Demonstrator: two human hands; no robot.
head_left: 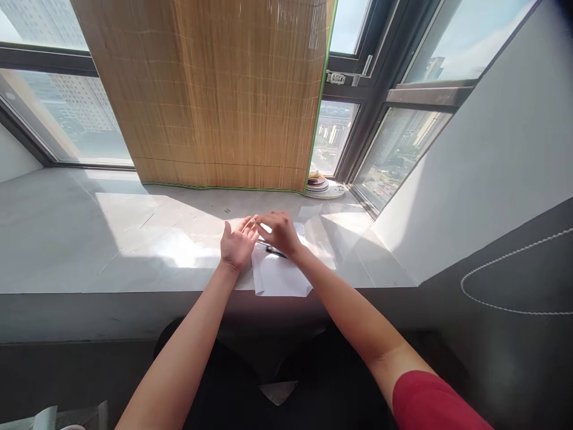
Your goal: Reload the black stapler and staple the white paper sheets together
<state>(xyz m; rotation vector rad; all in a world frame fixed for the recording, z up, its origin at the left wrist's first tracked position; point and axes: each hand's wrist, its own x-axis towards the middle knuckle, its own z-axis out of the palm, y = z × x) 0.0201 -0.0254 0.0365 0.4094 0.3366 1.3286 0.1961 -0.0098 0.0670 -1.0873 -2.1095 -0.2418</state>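
Note:
My left hand (238,243) is held palm up above the windowsill, its fingers stretched out and the thumb apart. Over its fingertips, my right hand (278,230) is closed in a pinch. Whatever may be between the right thumb and finger is too small to name. Beneath the hands lies white paper (281,276), its front edge reaching the sill's edge. A dark, slim tool (274,251) rests on the paper, partly covered by my right hand and wrist, so its kind is unclear. Behind the right hand is a clear, flat sheet or bag (319,230).
A bamboo blind (224,101) hangs in front of the window down to the sill (147,239). Stacked plates (319,186) stand at its lower right corner. A beaded cord (501,307) loops at the right. Two tiny dark bits (228,210) lie behind my left hand.

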